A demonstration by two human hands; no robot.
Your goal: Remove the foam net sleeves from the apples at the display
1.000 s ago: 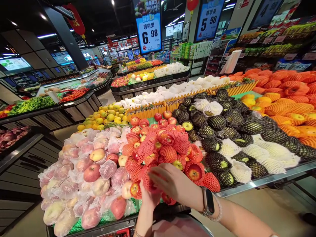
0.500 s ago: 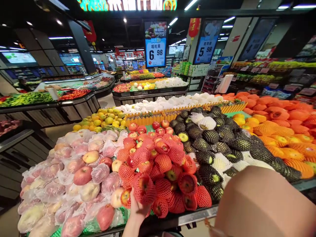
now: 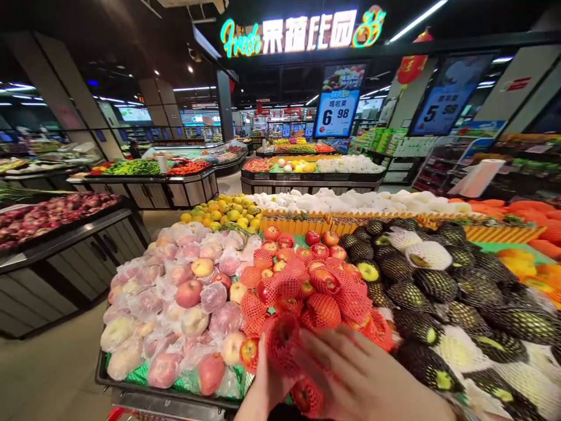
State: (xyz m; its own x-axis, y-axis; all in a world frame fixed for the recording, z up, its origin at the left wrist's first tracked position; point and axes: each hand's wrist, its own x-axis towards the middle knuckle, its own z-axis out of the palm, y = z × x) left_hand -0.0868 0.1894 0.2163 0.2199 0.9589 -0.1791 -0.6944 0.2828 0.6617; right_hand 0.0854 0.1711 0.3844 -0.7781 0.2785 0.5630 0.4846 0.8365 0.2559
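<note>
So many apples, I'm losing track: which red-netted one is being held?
The red-netted apple gripped in the left hand; the other red-netted apples lie in a heap.

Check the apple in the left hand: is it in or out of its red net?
In. The red net wraps around the apple in the left hand.

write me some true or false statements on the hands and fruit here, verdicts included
1. The left hand holds a red-netted apple. True.
2. The right hand is over the bagged fruit. False: the right hand is at the held apple.
3. Black-netted fruit lies right of the red-netted pile. True.
4. The bagged fruit lies behind the white-wrapped fruit. False: the bagged fruit is nearer than the white-wrapped fruit.
</note>
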